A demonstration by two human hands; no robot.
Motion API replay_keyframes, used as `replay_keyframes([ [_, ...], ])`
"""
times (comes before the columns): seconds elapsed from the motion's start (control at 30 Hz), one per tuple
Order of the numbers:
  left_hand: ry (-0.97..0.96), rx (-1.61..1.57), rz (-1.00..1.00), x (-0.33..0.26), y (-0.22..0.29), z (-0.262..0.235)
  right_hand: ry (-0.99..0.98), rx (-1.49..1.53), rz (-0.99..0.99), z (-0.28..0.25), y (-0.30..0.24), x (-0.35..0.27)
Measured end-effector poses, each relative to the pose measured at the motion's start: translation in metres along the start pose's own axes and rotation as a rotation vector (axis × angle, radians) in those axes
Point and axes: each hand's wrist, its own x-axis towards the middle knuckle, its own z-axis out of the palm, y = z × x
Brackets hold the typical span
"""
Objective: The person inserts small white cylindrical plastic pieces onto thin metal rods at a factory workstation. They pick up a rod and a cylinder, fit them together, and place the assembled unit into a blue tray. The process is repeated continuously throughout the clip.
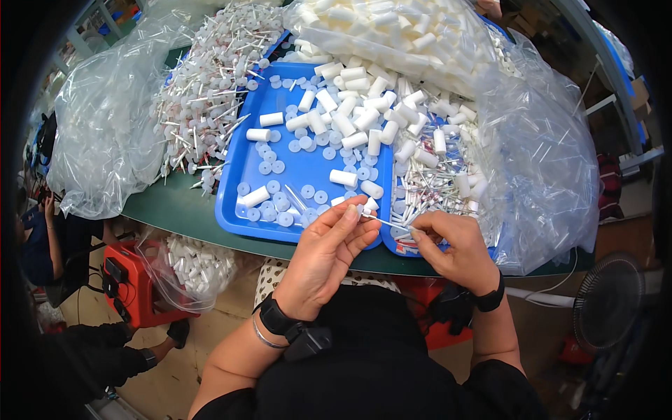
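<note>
My left hand [323, 246] is closed in a pinch over the front edge of the blue tray [225, 199], on what looks like a small translucent disc [361, 209], mostly covered by the fingertips. To its right, my right hand [453, 246] pinches the end of a thin white stick [389, 224], whose other end meets the disc at my left fingers. White foam cylinders [343, 178] lie in the tray just beyond, among loose translucent discs [320, 197]. A clear narrow tube [295, 198] rests there too.
A second blue tray [387, 239] on the right holds thin sticks [420, 192] and cylinders. Left of the trays lies a heap of sticks with discs [210, 91]. A bag of foam cylinders [392, 31] stands behind; clear plastic bags [105, 133] flank the green table [175, 210]. A person sits far left.
</note>
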Motion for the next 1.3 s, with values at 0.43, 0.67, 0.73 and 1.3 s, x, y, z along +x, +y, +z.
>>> replay_keyframes([
  [0.43, -0.072, 0.116, -0.067, -0.002, -0.011, -0.001, 0.009, 0.114, 0.012, 0.015, -0.003, 0.004],
  [0.67, -0.125, 0.217, -0.042, -0.003, -0.013, -0.005, -0.246, 0.667, 0.46, 0.013, -0.002, 0.007],
  [0.73, -0.108, 0.24, -0.039, -0.003, -0.012, -0.01, -0.147, 0.307, 0.222, 0.02, -0.012, 0.006],
  [1.3, 0.132, -0.028, 0.529, 0.043, 0.18, -0.026, 0.251, -0.387, -0.05, -0.025, 0.005, 0.007],
])
